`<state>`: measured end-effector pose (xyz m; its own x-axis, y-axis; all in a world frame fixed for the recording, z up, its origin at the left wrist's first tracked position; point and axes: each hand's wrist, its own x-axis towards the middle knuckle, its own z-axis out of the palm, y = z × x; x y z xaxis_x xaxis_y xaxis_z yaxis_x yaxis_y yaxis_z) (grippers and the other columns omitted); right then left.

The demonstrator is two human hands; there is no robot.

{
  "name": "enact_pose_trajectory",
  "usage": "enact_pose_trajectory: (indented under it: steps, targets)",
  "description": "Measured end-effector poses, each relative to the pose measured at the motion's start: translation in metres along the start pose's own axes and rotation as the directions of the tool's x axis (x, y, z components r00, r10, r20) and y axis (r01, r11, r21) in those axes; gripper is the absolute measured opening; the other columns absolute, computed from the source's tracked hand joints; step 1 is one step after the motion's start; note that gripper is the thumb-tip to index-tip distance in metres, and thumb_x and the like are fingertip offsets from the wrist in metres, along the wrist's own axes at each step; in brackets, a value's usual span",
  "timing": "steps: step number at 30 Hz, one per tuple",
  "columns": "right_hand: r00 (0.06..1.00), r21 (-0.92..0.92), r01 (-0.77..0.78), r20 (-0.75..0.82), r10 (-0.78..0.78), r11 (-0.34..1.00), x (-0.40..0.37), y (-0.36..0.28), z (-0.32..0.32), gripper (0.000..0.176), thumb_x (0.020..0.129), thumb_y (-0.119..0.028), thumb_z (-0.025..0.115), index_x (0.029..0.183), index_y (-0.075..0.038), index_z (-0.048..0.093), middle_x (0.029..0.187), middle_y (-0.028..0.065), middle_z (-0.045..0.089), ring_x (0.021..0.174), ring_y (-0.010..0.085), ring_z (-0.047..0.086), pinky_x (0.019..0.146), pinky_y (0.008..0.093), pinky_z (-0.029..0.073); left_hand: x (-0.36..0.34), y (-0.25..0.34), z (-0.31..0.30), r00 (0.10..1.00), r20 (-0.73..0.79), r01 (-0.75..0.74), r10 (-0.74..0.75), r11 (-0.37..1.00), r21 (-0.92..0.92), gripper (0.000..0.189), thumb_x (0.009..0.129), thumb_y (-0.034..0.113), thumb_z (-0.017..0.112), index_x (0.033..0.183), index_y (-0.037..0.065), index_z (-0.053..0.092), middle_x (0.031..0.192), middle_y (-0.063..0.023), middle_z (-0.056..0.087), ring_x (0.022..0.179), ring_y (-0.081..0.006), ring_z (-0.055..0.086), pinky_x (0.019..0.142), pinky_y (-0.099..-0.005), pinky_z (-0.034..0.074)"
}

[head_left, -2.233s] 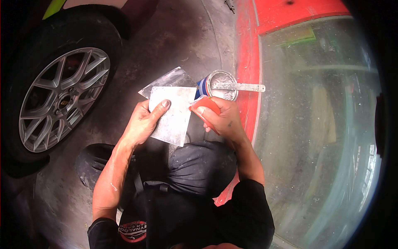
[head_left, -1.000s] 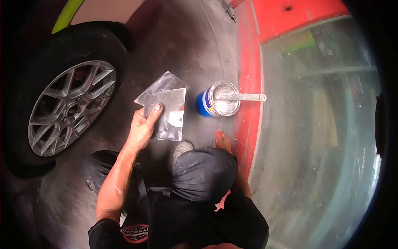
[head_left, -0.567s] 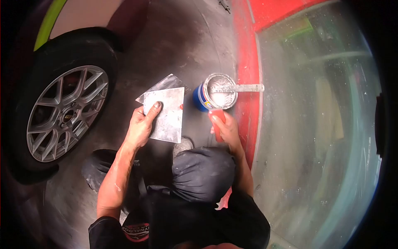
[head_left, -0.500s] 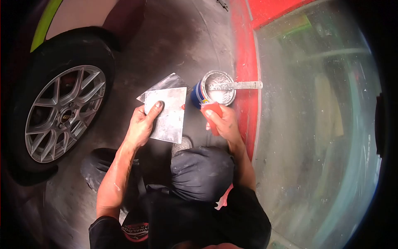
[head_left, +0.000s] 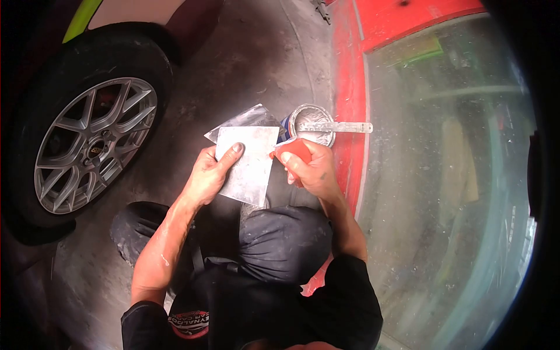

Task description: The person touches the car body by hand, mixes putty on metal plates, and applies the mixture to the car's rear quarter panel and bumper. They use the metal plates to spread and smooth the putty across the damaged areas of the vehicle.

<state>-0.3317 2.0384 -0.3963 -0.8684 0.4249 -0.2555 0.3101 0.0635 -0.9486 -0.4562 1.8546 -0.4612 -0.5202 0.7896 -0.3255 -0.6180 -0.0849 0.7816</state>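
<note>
Left hand (head_left: 207, 175): grip was clamped on a metal plate (head_left: 252, 169). Right hand (head_left: 313, 172): grip was clamped on a red spreader (head_left: 294, 150) at the plate's right edge, near the can (head_left: 312, 123) on the floor (head_left: 251, 58).

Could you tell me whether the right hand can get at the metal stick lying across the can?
Probably yes: the stick lies across the can just beyond the right hand, with nothing between, though that hand grips a red spreader.
</note>
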Motion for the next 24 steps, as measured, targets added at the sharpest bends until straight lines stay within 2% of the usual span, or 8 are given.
enact_pose_trajectory:
  steps: [8, 14, 17, 18, 20, 22, 23, 24]
  targets:
    - [0.999, -0.119, -0.026, -0.041, 0.021, 0.993, 0.0, -0.004, 0.007, 0.015, 0.093, -0.011, 0.063, 0.097, 0.001, 0.069, 0.073, 0.0024, 0.063, 0.056, 0.0063, 0.057, 0.049, 0.0221, 0.045, -0.001, -0.002, -0.003, 1.0, 0.002, -0.029, 0.029, 0.999, -0.03, 0.033, 0.1, 0.029, 0.061, 0.108, -0.002, 0.068, 0.094, -0.0049, 0.072, 0.081, -0.0092, 0.065, 0.075, -0.0275, 0.053]
    - [0.916, 0.069, 0.048, -0.4, -0.016, 0.997, -0.009, 0.013, -0.01, 0.018, 0.094, -0.014, 0.064, 0.102, 0.001, 0.068, 0.072, 0.0022, 0.062, 0.059, 0.008, 0.058, 0.051, 0.0256, 0.048, -0.001, -0.003, -0.009, 0.999, -0.023, -0.043, 0.041, 0.995, -0.093, 0.034, 0.099, 0.03, 0.062, 0.106, -0.002, 0.069, 0.094, -0.005, 0.072, 0.08, -0.0092, 0.065, 0.075, -0.0275, 0.054]
    - [0.868, 0.07, 0.007, -0.495, 0.028, 0.998, -0.016, 0.081, -0.045, 0.025, 0.1, -0.026, 0.056, 0.104, -0.002, 0.064, 0.074, 0.002, 0.059, 0.059, 0.01, 0.058, 0.051, 0.0277, 0.048, 0.0, -0.009, -0.013, 0.997, -0.067, -0.046, 0.043, 0.998, -0.047, 0.035, 0.098, 0.032, 0.063, 0.104, -0.002, 0.069, 0.093, -0.0052, 0.072, 0.081, -0.0098, 0.065, 0.075, -0.028, 0.054]
    - [0.88, -0.136, -0.058, -0.475, -0.014, 0.989, -0.017, 0.116, -0.056, 0.028, 0.102, -0.031, 0.053, 0.104, -0.005, 0.063, 0.066, 0.003, 0.059, 0.054, 0.0113, 0.057, 0.05, 0.028, 0.047, 0.001, -0.008, -0.018, 0.992, -0.102, -0.072, 0.07, 0.997, -0.01, 0.035, 0.098, 0.033, 0.063, 0.103, -0.002, 0.07, 0.093, -0.0053, 0.072, 0.081, -0.0101, 0.065, 0.075, -0.0282, 0.054]
    - [0.888, -0.201, -0.194, -0.452, 0.085, 0.96, -0.031, 0.201, -0.073, 0.028, 0.101, -0.029, 0.054, 0.084, -0.007, 0.06, 0.063, -0.0004, 0.054, 0.053, 0.01, 0.053, 0.047, 0.0296, 0.043, 0.003, -0.01, -0.025, 0.992, -0.112, -0.066, 0.062, 0.997, -0.034, 0.036, 0.098, 0.033, 0.064, 0.102, -0.001, 0.07, 0.093, -0.0056, 0.072, 0.081, -0.0105, 0.065, 0.076, -0.0285, 0.054]
    - [0.94, -0.281, -0.149, -0.339, 0.047, 0.948, -0.057, 0.288, -0.095, 0.034, 0.099, -0.029, 0.055, 0.073, -0.008, 0.057, 0.056, 0.0032, 0.051, 0.049, 0.014, 0.052, 0.045, 0.0341, 0.042, 0.0, -0.004, -0.026, 0.992, -0.105, -0.069, 0.068, 0.998, -0.01, 0.036, 0.097, 0.033, 0.064, 0.104, -0.002, 0.07, 0.094, -0.0058, 0.072, 0.082, -0.011, 0.066, 0.076, -0.0285, 0.053]
    - [0.885, -0.278, -0.161, -0.465, 0.014, 0.947, -0.069, 0.401, -0.118, 0.043, 0.1, -0.034, 0.054, 0.067, -0.007, 0.056, 0.052, 0.0038, 0.052, 0.048, 0.0199, 0.054, 0.046, 0.041, 0.043, -0.002, 0.0, -0.027, 0.993, -0.098, -0.073, 0.071, 0.997, -0.014, 0.036, 0.097, 0.033, 0.065, 0.106, -0.002, 0.07, 0.095, -0.0059, 0.072, 0.083, -0.0114, 0.066, 0.077, -0.0286, 0.054]
    - [0.877, -0.366, -0.235, -0.48, 0.034, 0.9, -0.083, 0.417, -0.115, 0.042, 0.1, -0.035, 0.053, 0.07, -0.006, 0.056, 0.055, 0.0047, 0.053, 0.051, 0.0203, 0.055, 0.049, 0.0409, 0.043, -0.004, 0.002, -0.027, 0.994, -0.086, -0.068, 0.066, 0.997, -0.025, 0.036, 0.097, 0.032, 0.065, 0.107, -0.002, 0.07, 0.096, -0.006, 0.072, 0.084, -0.0119, 0.066, 0.077, -0.0288, 0.054]
